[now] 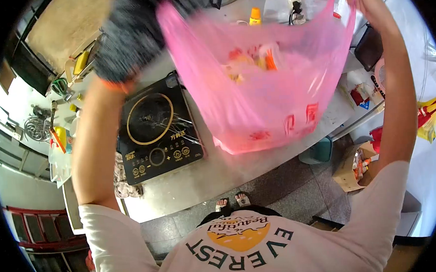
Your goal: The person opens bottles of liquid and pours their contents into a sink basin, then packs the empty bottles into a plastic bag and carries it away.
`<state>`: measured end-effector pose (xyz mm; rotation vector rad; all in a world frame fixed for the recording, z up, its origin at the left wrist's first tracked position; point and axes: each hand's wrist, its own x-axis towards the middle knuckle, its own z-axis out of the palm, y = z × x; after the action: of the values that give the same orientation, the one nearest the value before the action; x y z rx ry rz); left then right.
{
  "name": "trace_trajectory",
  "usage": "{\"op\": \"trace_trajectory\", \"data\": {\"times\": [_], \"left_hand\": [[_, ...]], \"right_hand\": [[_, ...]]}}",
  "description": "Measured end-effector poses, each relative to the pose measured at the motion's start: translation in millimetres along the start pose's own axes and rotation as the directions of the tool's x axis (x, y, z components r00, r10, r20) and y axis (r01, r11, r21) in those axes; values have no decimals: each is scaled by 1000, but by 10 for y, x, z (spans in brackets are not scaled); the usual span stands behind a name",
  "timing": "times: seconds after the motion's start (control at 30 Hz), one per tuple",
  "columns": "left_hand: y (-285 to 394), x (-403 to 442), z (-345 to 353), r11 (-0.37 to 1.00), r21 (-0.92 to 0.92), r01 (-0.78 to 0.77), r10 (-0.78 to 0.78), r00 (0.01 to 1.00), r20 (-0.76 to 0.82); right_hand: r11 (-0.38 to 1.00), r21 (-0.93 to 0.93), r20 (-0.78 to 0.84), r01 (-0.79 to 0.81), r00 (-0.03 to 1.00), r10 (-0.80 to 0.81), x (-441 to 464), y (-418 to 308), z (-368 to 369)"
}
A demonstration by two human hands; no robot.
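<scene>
A pink plastic carrier bag (270, 103) with red printing hangs tilted over the counter, its mouth spread wide. Wrapped items (268, 59), partly orange and yellow, show inside it, but their kind is unclear. My right hand (369, 2) is closed on the bag's right handle at the upper right. A dark grey glove with an orange cuff covers my left hand (131, 37), which is smeared by motion beside the bag's left handle. Its fingers cannot be made out. Below my left forearm lies a black induction cooktop (161, 131) on the counter.
The pale counter (181, 192) runs across the view. Behind the bag stands a yellow bottle (255, 16). Green-handled scissors (59, 86) lie at the left. On the floor are a teal bin (317, 152) and a cardboard box (350, 171) with packages inside.
</scene>
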<state>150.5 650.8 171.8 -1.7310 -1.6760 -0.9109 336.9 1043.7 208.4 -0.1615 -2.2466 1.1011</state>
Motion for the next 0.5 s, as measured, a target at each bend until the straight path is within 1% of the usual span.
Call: {"op": "trace_trajectory", "data": {"times": [0.03, 0.07, 0.1, 0.13, 0.17, 0.2, 0.23, 0.27, 0.3, 0.33, 0.37, 0.4, 0.43, 0.47, 0.5], "left_hand": [[94, -147, 117, 998, -49, -25, 30, 993, 114], [186, -294, 235, 994, -102, -38, 60, 972, 226], [246, -351, 264, 964, 16, -267, 257, 943, 213], [491, -254, 179, 970, -115, -214, 238, 929, 284], [585, -273, 172, 963, -173, -206, 251, 918, 308], [571, -317, 182, 962, -193, -192, 245, 920, 305], [536, -361, 193, 967, -182, -177, 224, 934, 279], [474, -375, 203, 973, -165, -159, 198, 948, 250], [399, -357, 220, 980, -143, -135, 164, 962, 218], [325, -327, 228, 986, -125, -110, 133, 973, 187], [243, -286, 247, 990, -111, -86, 104, 980, 169], [175, -246, 259, 992, -109, -58, 75, 985, 157], [130, -208, 262, 993, -108, -39, 55, 987, 151], [99, -174, 264, 994, -110, -25, 41, 988, 148], [92, -149, 250, 994, -111, -20, 35, 989, 140]], "right_hand": [[964, -258, 66, -62, 995, 81, -241, 96, 58], [952, -260, 47, -164, 982, 182, -504, 104, 211], [916, -296, 90, -271, 947, 309, -693, 97, 254], [912, -302, 85, -276, 946, 314, -878, 88, 306], [926, -268, -43, -264, 964, 263, -1057, 87, 367], [939, -236, -170, -248, 962, 212, -1233, 115, 435], [937, -242, -174, -251, 962, 212, -1401, 212, 450], [966, -200, -291, -165, 951, 102, -1587, 382, 428], [983, -169, -403, -72, 915, -3, -1793, 575, 435], [979, 110, -439, -171, 875, 202, -2052, 830, 502], [890, 382, -413, -248, 816, 405, -2330, 1074, 631], [865, 351, -390, -359, 784, 483, -2562, 1159, 895], [717, 493, -337, -493, 652, 679, -2780, 1263, 1169], [605, 588, -145, -537, 666, 732, -3015, 1463, 1357], [536, 614, -148, -579, 583, 799, -3078, 1299, 1635]]}}
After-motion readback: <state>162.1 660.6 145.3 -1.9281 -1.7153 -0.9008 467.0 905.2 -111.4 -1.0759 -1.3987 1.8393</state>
